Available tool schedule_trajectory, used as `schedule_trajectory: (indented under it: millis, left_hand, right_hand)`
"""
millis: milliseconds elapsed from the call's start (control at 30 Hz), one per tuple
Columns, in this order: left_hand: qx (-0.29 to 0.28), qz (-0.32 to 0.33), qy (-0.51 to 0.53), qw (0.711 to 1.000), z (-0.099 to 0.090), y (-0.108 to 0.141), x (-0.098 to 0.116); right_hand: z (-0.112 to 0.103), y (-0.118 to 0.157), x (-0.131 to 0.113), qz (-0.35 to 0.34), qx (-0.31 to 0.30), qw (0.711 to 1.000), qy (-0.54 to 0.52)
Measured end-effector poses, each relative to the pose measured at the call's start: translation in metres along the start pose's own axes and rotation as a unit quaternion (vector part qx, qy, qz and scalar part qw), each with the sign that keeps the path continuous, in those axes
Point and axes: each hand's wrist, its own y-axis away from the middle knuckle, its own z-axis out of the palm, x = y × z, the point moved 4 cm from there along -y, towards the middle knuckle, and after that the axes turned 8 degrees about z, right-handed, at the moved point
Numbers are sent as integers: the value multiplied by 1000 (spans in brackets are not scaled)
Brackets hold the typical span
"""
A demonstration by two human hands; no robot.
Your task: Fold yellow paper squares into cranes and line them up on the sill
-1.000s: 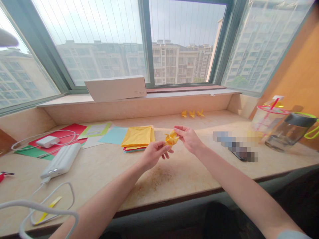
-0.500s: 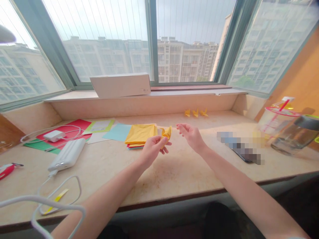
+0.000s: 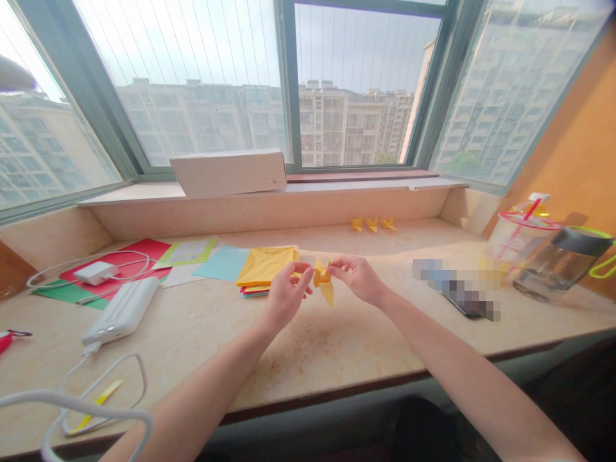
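Note:
A yellow folded paper crane [image 3: 326, 290] is up between my two hands above the counter, one pointed flap hanging down. My right hand [image 3: 359, 277] pinches its right side between thumb and fingertips. At its left edge, my left hand [image 3: 287, 292] has thumb and index finger closed together on the paper; the exact contact is small and partly hidden. Beyond the hands, three small yellow paper cranes [image 3: 372, 224] stand in a row near the back wall. Just left of my left hand lies a stack of yellow paper [image 3: 264, 265] with red and blue sheets beneath.
Coloured sheets [image 3: 224, 262], a white charger [image 3: 96, 273] with cable and a white power bank [image 3: 122, 311] lie on the left. On the right are a blurred phone [image 3: 462, 298], a glass bottle [image 3: 548, 269] and a plastic cup [image 3: 517, 240]. A white box [image 3: 228, 173] sits on the sill.
My right hand has moved in from the right and taken hold of the crane. The crane has turned, with a flap now pointing down. The view has shifted slightly.

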Motion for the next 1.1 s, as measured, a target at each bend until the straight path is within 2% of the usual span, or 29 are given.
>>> schedule_trajectory:
  millis: [167,233,367,467,567,667,733,800,900,1100]
  left_hand:
    - [-12,36,-49,998,-2,0,-1]
    - [-19,55,-80,995,-2,0,-2]
    - [-32,65,-106,992,-2,0,-2]
    - [-7,52,-110,993,-5,-1,-1]
    - [37,41,-108,993,-12,-2,0]
    - [34,43,-109,992,-14,-1,0]
    - [8,47,-116,992,-11,2,0]
    - [-16,65,-134,989,-6,7,2]
    - [-52,110,-175,977,1,14,7]
    - [-83,157,-214,961,-1,19,16]
  right_hand:
    - [-1,0,1,-19,18,995,96]
    - [-3,-1,2,-27,41,993,105]
    - [-4,-1,0,-48,50,993,91]
    - [-4,0,-2,-65,72,991,91]
    - [-10,-1,-1,-53,103,989,97]
    - [-24,-11,1,-30,151,980,126]
    - [-37,-26,-2,-18,158,970,183]
    - [-51,-48,-5,13,154,947,283]
    - [-73,-89,-8,39,156,932,326]
    - [-98,-162,21,123,142,891,414]
